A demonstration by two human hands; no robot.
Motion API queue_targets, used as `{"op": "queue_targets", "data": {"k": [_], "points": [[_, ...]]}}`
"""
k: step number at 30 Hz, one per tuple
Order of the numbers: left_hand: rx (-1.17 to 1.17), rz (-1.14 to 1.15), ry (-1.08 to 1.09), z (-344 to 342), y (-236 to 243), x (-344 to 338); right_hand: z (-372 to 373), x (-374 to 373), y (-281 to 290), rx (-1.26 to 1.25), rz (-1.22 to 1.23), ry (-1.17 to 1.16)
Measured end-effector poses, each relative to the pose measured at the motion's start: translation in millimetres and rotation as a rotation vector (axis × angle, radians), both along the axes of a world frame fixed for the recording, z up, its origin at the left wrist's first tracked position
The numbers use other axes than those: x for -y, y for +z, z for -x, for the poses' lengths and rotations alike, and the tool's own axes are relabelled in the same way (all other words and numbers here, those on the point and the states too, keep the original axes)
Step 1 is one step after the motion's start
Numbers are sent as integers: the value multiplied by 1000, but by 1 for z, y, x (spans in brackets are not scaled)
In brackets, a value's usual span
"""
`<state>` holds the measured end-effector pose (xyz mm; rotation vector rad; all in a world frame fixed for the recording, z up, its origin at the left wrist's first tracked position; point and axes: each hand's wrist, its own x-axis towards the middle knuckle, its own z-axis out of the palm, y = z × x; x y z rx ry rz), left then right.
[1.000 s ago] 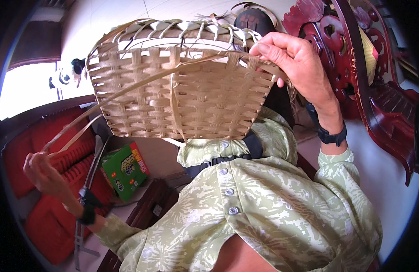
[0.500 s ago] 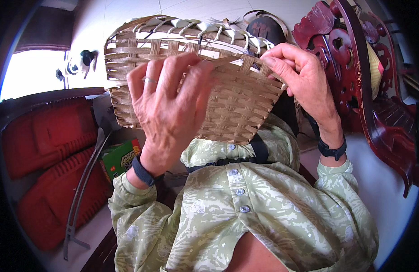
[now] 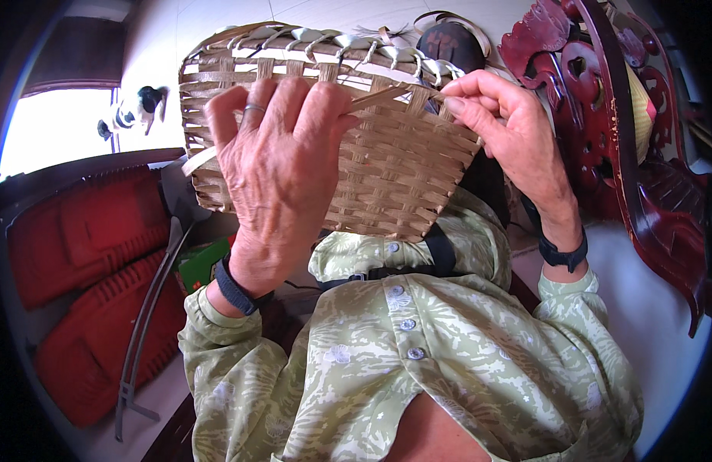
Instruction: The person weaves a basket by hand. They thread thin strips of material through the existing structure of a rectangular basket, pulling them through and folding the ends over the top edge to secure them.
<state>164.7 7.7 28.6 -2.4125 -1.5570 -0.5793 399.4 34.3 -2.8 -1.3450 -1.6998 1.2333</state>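
A tan basket [image 3: 394,185], woven from flat strips, stands tilted above my lap. Pale cord is looped along its far rim [image 3: 325,40]. Across the near upper edge runs a narrow flat strip [image 3: 381,98], stretched between my two hands. My left hand [image 3: 283,150], a ring on one finger, is closed on this strip, its fingertips partly hidden behind the hand. A pale strip end [image 3: 200,160] sticks out to the left of that hand. My right hand [image 3: 506,123] pinches the strip at the basket's right corner, thumb against forefinger.
Carved dark red wooden furniture [image 3: 614,115] stands close on the right. Ribbed red pads [image 3: 94,239], a curved grey metal bar [image 3: 144,331] and a green box [image 3: 202,266] lie on the left. A black-and-white dog [image 3: 144,104] is farther off; a dark round object [image 3: 451,48] lies beyond the basket.
My left hand has shifted slightly left and up, rolling so its back faces me more. The pale strip end now shows at its left. My right hand stays nearly in place.
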Motion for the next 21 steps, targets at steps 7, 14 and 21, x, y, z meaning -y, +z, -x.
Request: {"op": "queue_targets", "data": {"k": [7,14,21], "points": [[96,144,-13,5,14,8,-1,-2,-1,-28,37,46],[-51,6,-40,86,36,28,-12,-10,-8,-147,151,139],[-530,-436,660,395,140,117,-14,-12,-10,-39,195,116]]}}
